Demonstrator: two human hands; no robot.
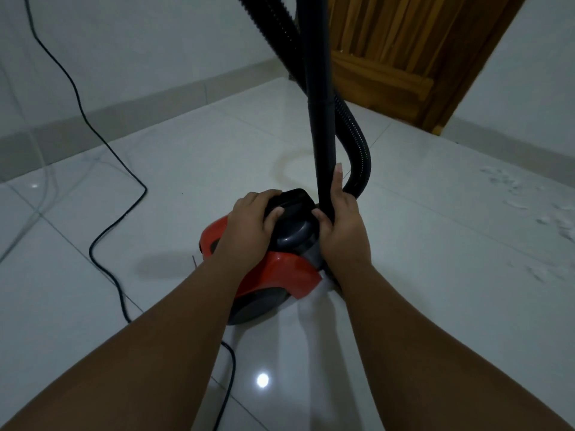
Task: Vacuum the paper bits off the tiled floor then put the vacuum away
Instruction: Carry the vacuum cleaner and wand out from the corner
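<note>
So the vacuum [273, 265] was sitting on the tiled floor [435, 306] pretty much dead centre, a small red canister with a dark grey top and a black handle [294, 202] on it. Both arms were reaching straight down to it.

The left hand [249, 227] was clamped over the handle, fingers curled over the far edge and the thumb tucked in against the near side — a proper closed grip on it. The right hand [343, 227] was wrapped around the rigid black tube [320, 119] just beside the handle, low down near the canister, with one finger stretched up along the tube. The tube stood close to upright and ran out of the top of the shot.

The ribbed black hose [357, 144] came down from the top, crossed behind the tube and looped round to the right of it, dropping in behind the right hand. I couldn't tell exactly where it plugged in.

The paper bits [557, 219] were scattered over on the right edge of the floor, well apart from the vacuum — white scraps, a bit blurry. A black power cord [93, 244] snaked down the white wall on the left and across the tiles toward the canister. A wooden door [404, 51] stood at the back right.
</note>
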